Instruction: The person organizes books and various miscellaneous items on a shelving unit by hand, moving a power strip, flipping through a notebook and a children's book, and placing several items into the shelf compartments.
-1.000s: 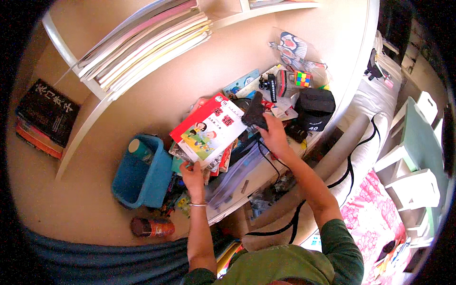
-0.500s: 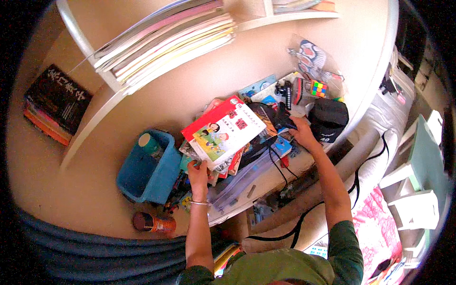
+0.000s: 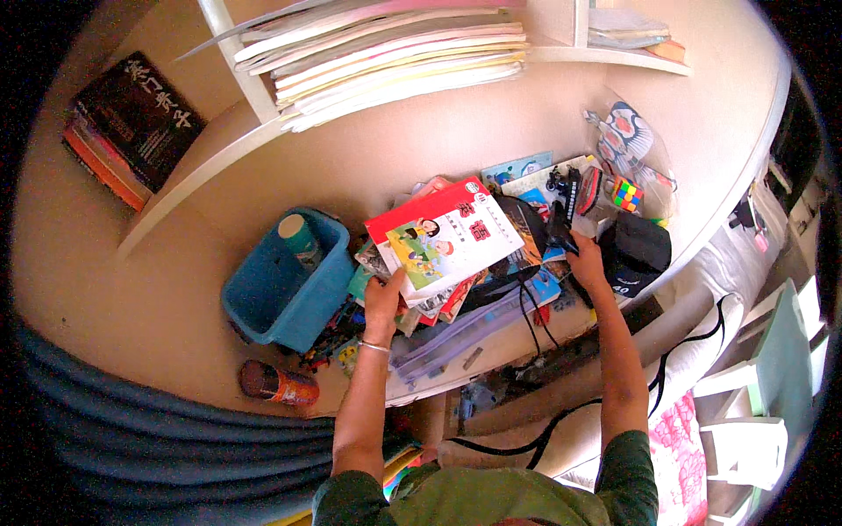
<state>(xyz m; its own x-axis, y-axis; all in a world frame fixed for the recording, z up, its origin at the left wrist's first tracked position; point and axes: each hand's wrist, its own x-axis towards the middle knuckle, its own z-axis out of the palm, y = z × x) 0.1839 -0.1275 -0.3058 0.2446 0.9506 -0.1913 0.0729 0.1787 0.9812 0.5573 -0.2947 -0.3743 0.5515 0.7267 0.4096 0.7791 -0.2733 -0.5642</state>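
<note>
My left hand [image 3: 382, 302] grips the lower left corner of a red and white book [image 3: 474, 254] with cartoon children on its cover, thumb on top. The book lies slightly tilted over a pile of other books and papers [image 3: 436, 303]. At the pile's right side my right hand [image 3: 588, 260] is closed around a dark black object [image 3: 559, 228] whose kind I cannot make out. Just right of that hand stands a black bag [image 3: 638, 250]. Black cords [image 3: 530, 317] hang down from the pile between my hands.
A blue plastic basket [image 3: 254, 302] holding a green-topped can [image 3: 298, 238] stands left of the pile. Nearer lies a red-brown jar [image 3: 279, 383]. A colourful puzzle cube [image 3: 626, 195] sits at the back right. Stacked books [image 3: 395, 74] fill the shelf above.
My view has turned, so the desk and shelf sit differently in the picture. Both hands keep their places at the book and the black object.
</note>
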